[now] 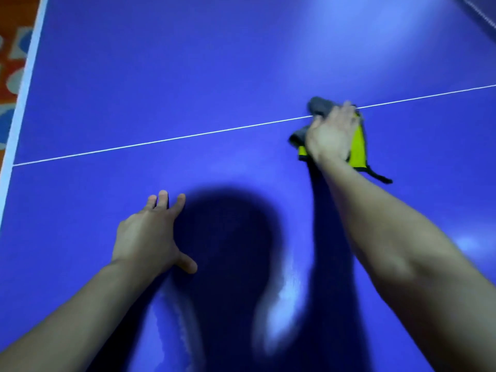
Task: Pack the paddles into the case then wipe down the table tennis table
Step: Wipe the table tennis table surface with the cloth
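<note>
The blue table tennis table (188, 76) fills the view, crossed by a thin white centre line (161, 141). My right hand (331, 132) presses flat on a grey and yellow cloth (358, 146), which lies bunched on the white line right of centre. A dark strap of the cloth trails out to the right. My left hand (150, 234) rests on the table with its fingers spread, nearer to me and left of centre, holding nothing. No paddles or case are in view.
The table's white left edge (24, 84) runs up the left side, with a patterned orange and blue floor (13, 49) beyond it. Part of the net (480, 12) shows at the top right corner. My shadow darkens the table between my arms.
</note>
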